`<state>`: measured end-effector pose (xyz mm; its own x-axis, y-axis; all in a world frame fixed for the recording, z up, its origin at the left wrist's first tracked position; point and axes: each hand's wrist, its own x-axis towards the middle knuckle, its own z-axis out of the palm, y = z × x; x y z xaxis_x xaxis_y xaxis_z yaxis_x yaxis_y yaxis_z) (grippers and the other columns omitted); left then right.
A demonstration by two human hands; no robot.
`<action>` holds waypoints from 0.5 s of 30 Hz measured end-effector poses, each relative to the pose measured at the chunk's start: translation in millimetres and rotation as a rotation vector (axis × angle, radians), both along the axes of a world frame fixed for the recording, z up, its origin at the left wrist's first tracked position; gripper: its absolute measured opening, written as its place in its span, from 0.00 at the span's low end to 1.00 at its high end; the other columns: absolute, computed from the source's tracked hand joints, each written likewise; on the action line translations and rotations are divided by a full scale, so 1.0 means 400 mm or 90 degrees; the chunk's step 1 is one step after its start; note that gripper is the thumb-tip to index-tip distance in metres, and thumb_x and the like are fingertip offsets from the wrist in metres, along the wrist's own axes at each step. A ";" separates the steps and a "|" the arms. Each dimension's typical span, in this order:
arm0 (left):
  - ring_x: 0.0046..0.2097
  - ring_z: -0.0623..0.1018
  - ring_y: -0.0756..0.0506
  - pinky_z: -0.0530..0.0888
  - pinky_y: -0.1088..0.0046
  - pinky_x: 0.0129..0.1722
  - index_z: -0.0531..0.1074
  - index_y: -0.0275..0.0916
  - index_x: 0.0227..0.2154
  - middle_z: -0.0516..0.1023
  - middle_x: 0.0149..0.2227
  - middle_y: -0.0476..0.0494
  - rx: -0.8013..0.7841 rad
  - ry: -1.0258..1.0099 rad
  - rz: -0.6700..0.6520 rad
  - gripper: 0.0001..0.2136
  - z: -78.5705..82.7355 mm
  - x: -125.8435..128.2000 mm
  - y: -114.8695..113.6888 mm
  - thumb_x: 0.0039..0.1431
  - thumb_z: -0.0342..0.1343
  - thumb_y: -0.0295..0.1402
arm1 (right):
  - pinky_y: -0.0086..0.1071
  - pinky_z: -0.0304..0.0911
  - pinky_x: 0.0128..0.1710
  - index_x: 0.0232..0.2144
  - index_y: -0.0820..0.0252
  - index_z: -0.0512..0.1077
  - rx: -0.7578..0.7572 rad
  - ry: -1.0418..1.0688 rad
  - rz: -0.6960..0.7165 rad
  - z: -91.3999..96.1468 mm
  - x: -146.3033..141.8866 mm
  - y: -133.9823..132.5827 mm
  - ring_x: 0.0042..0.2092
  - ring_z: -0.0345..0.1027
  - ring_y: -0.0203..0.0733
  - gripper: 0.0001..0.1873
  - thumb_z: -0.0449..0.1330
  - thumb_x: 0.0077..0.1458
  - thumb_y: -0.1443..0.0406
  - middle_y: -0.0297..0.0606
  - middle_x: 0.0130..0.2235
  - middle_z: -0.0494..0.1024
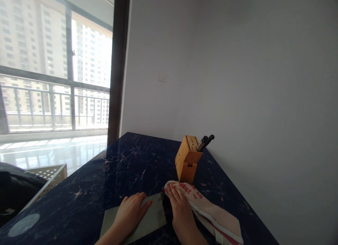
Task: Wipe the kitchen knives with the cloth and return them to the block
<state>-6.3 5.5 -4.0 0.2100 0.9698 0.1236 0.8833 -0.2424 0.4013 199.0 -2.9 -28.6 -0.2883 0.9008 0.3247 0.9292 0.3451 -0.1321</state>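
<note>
My left hand (132,211) lies over a flat grey rectangular board (153,216), its fingers bent across the far edge and the thumb on the top face. What kind of board it is I cannot tell; its right edge is dark. To the right, my right hand (182,215) presses its fingers together on the bunched end of a pale pink towel (221,218) with red marks. The towel trails towards the near right. Just beyond it stands a wooden knife block (188,158) holding knives with black handles (208,142). A small dark and red bit between hand and board is unclear.
Everything stands on a dark blue marbled table (126,167), with a pale round patch (24,225) at its near left. A grey wall (250,97) runs along the right side. On the floor at left is a perforated crate (54,181) beside something black (18,185).
</note>
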 end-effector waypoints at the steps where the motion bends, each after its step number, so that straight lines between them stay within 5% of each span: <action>1: 0.43 0.74 0.43 0.61 0.68 0.41 0.70 0.43 0.35 0.77 0.38 0.46 0.001 -0.001 -0.002 0.16 -0.001 0.000 0.000 0.57 0.42 0.44 | 0.36 0.44 0.59 0.58 0.56 0.49 0.001 0.000 -0.005 -0.002 0.009 0.003 0.61 0.42 0.39 0.38 0.45 0.42 0.78 0.30 0.60 0.51; 15: 0.42 0.74 0.42 0.61 0.67 0.40 0.71 0.43 0.35 0.77 0.38 0.45 0.008 0.018 0.007 0.17 -0.004 0.003 -0.001 0.58 0.40 0.44 | 0.38 0.52 0.56 0.57 0.55 0.53 0.068 -0.018 0.030 -0.002 -0.071 -0.016 0.58 0.49 0.43 0.36 0.47 0.44 0.77 0.28 0.58 0.57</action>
<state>-5.0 5.2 -5.5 0.2023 0.9706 0.1304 0.8972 -0.2371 0.3726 170.7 -9.1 -29.2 -0.3399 0.8465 0.4097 0.9144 0.3993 -0.0663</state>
